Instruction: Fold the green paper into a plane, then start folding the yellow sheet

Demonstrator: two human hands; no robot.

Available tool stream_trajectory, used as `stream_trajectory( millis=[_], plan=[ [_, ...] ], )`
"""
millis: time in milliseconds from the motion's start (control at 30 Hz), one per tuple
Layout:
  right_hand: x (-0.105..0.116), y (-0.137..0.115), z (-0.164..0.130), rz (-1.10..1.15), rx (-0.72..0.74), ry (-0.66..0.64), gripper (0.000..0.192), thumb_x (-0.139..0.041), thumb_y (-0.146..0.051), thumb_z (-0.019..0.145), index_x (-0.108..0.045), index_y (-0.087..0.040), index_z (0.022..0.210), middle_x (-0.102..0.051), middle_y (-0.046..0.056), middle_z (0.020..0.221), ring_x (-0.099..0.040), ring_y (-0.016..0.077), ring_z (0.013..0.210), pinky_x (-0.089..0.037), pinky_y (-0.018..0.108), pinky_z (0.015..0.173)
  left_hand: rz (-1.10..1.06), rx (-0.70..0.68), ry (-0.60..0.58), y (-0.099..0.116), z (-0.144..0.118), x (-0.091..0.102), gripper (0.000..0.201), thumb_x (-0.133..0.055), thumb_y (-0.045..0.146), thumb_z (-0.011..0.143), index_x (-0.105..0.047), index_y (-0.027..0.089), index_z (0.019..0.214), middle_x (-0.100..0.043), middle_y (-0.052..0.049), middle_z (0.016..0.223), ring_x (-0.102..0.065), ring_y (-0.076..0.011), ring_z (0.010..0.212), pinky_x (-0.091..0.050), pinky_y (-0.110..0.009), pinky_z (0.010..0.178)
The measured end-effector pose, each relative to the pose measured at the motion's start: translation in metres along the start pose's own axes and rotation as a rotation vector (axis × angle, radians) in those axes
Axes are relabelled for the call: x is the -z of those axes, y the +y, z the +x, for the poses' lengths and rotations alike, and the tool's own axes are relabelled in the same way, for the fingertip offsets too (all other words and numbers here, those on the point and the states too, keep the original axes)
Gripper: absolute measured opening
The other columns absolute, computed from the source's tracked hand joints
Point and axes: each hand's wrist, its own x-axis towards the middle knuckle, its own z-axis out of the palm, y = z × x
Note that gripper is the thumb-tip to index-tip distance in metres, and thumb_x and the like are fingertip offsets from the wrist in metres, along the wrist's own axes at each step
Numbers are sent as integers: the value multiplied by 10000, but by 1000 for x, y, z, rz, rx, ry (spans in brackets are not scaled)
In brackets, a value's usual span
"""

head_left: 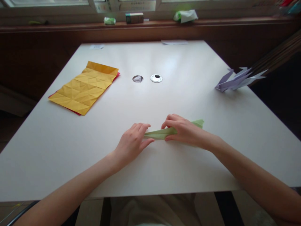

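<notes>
A light green folded paper (160, 134) lies low on the white table in front of me, long and narrow, pointed toward the left. My right hand (180, 128) grips it around the middle, fingers on the far edge and thumb on the near edge. Its wider pleated end sticks out past that hand on the right. At the pointed tip is my left hand (134, 139), thumb and fingers apart on either side of the paper. The tip itself is partly hidden by this hand, so contact there is unclear.
Creased yellow paper (82, 88) lies at the left over a red sheet (77, 112). Folded purple paper pieces (235, 80) stand near the right edge. Two round inserts, one a silver disc (156, 78), sit mid-table. A tissue pack (185, 15) and small box (134, 18) rest on the sill.
</notes>
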Motion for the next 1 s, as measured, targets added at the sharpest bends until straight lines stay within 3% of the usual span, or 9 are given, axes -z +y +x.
stream_trajectory(
  millis=[133,267,333,400,500,600,767,1000],
  plan=[
    [-6,-5,-4,-220,153,182,64,-562,-107,752,-565,-162,785,-536,35,784,-463,150,720,-382,269,642,-57,-13,58,-3,1,-3,73,-527,213,834,-547,196,902,-594,-4,830,-540,-137,771,-442,-250,674],
    [-13,-9,-7,-510,259,403,171,-467,-26,769,-548,-168,716,-536,25,715,-429,149,677,-345,279,620,72,-137,227,-4,1,-2,103,-488,150,841,-577,182,798,-590,0,732,-523,-124,701,-414,-235,630],
    [-17,-9,-8,-572,262,464,189,-458,-11,761,-540,-170,702,-535,23,702,-422,152,677,-337,279,613,193,-195,244,-5,0,-2,117,-483,128,832,-578,175,785,-579,-4,710,-513,-134,693,-402,-248,616],
    [-22,-7,-7,-585,251,459,194,-449,-6,757,-529,-168,687,-533,25,696,-419,152,671,-336,278,608,281,-219,191,-7,-2,-3,130,-470,108,830,-574,170,782,-568,-9,713,-508,-144,703,-400,-259,617],
    [-27,-2,-6,-525,247,346,185,-430,-10,756,-520,-159,695,-536,39,725,-430,152,686,-350,273,614,334,-203,92,-8,-3,-5,131,-460,90,829,-565,163,797,-568,-21,763,-510,-155,742,-411,-267,634],
    [-29,0,-5,-430,244,264,123,-441,-67,768,-534,-148,764,-552,62,803,-455,166,741,-376,285,653,339,-163,82,-6,-4,-7,107,-465,118,838,-565,155,845,-582,-35,825,-519,-168,793,-434,-279,662],
    [-27,2,-4,-375,289,273,148,-447,-134,811,-569,-154,893,-562,66,830,-471,172,745,-398,296,659,362,-149,118,-1,-8,-7,148,-482,156,842,-558,130,967,-583,-65,900,-511,-194,831,-463,-299,666],
    [-26,0,-4,-324,348,260,184,-417,-169,865,-589,-139,922,-571,83,813,-498,174,760,-434,304,674,191,-157,30,1,-9,-11,200,-416,76,851,-546,123,996,-554,-63,862,-506,-173,815,-490,-283,693]
  ],
)
